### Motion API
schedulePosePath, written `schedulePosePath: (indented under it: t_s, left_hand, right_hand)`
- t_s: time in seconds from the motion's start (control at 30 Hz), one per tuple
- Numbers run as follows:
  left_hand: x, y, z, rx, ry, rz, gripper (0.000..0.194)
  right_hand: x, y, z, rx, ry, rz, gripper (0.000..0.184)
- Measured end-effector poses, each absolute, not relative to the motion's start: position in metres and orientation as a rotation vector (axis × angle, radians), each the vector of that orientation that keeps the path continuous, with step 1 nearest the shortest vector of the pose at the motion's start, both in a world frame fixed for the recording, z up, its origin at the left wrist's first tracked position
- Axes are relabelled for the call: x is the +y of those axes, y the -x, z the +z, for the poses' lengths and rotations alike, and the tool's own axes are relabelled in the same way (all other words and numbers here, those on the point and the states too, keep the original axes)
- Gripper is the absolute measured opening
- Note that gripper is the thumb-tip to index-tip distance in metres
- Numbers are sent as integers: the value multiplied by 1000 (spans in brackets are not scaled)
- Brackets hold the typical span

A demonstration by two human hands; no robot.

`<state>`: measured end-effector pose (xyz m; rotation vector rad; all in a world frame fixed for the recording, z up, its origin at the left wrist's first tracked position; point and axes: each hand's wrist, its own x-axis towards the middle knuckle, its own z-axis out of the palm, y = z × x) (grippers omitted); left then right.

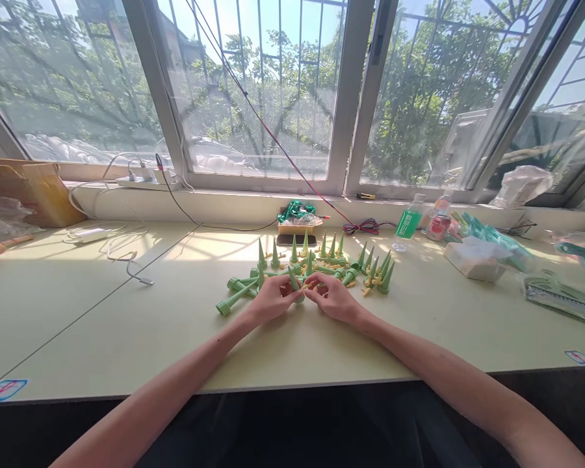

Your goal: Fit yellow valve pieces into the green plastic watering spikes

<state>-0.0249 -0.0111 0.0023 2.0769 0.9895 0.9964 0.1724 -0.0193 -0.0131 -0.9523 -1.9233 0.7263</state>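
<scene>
The green cone [293, 279] is at the front of the pile, just over the counter [322, 357], and it could slip. The fingers of the left hand [273, 298] hold it by its sides, and it gets thin at the top, so a weak grip or a hard push could make it tip or turn. The small yellow bit [305, 286] could pop out too, I think, because it is tiny and only the tips of the fingers pinch it. If it falls, it could get lost with the other yellow bits [366, 292].

The standing cones [385, 281] are close by. A bump from the right hand [335, 298] could knock some down. The long green piece [234, 299] lies beside the left hand, so an elbow or wrist moving that way could push it.

The left fingers are closed around the cone, with only the cone's width between them. The right fingers are almost shut, with the yellow bit at their tips, right next to the cone. I can't tell if the bit touches it.
</scene>
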Motion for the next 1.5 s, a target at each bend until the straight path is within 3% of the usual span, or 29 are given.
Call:
schedulePosePath:
  t_s: [0.3,0.53,1.2,1.5]
  left_hand:
    - [-12,26,-1,972,-2168,987,19]
    - [-16,23,-4,942,-2485,915,10]
    - [-16,23,-6,879,-2512,917,10]
    - [-12,23,-3,1022,-2415,968,10]
  right_hand:
    - [-18,-172,-13,-1953,898,662,17]
    - [-16,-172,-15,-1983,1031,512,41]
    - [-20,-171,-9,-2008,1107,510,44]
    - [-19,-172,-12,-1984,1010,637,18]
